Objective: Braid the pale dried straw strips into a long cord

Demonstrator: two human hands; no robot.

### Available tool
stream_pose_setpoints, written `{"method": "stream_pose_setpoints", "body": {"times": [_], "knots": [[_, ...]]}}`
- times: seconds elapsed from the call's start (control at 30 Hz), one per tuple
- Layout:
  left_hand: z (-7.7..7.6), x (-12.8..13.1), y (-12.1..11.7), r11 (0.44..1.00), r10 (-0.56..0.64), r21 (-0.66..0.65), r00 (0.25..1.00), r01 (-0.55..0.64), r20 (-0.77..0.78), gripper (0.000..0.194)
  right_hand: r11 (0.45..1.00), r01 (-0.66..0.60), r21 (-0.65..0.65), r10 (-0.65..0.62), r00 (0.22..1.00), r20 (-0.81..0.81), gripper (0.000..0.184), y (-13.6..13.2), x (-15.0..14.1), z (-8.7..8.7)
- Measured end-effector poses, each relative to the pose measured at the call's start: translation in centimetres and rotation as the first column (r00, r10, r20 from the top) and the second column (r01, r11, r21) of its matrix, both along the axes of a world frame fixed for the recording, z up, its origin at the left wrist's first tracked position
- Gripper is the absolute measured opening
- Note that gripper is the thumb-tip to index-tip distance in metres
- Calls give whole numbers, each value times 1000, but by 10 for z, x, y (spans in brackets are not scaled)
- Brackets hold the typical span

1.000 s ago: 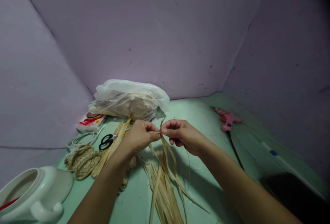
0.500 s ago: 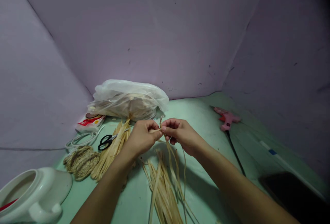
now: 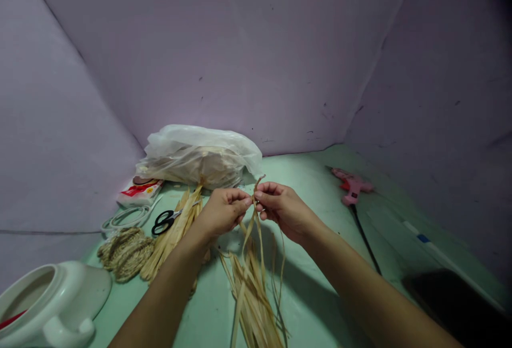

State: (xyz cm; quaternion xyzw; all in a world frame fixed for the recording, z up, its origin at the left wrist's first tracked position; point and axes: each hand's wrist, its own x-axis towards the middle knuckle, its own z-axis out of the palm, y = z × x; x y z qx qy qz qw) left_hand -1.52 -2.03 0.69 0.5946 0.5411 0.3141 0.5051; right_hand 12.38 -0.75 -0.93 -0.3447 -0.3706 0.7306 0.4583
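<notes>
My left hand (image 3: 226, 210) and my right hand (image 3: 282, 210) meet fingertip to fingertip above the table. Both are closed in a pinch on thin straw-coloured fibre strips (image 3: 261, 244), which look like raffia. A short brownish twisted end pokes up between the fingers, and the loose lengths hang below. Under the hands lies a bundle of similar pale strips (image 3: 252, 305). Left of my left hand is another bundle of strips (image 3: 176, 238), with black-handled scissors (image 3: 163, 222) resting against it. The exact crossing of the strips at my fingertips is partly hidden.
A coil of braided rope (image 3: 126, 253), a white cable (image 3: 128, 217) and a white ceramic pot (image 3: 76, 297) stand at left. Behind is a plastic bag (image 3: 204, 156) beside a red-and-white packet (image 3: 140, 193). On the right lie a pink glue gun (image 3: 352, 185) and a dark object (image 3: 452, 300).
The hanging strips have swung and now fall closer together below my fingers. The twisted end leans further right, and the fingers have shifted their pinch slightly.
</notes>
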Motion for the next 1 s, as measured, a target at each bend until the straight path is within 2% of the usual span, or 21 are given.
{"method": "stream_pose_setpoints", "body": {"times": [0.13,0.37,0.53,0.7,1.0], "knots": [[-2,-3,1,992,-109,-51,993,112,55,29,1000,-15,9,15,1000,-17,16,0,0,0],[-6,-3,3,997,18,-77,995,-11,94,30,1000,-1,5,1,1000,-26,16,1,1,-1],[-1,-3,1,994,37,-104,998,-32,49,30,1000,3,-24,-2,1000,19,18,2,3,-2],[3,-3,0,997,68,-14,993,-69,-93,22,1000,0,-10,0,999,42,20,3,5,0],[-2,-5,5,985,106,149,986,-87,-126,25,1000,-19,-22,20,999,50,24,1,4,0]]}}
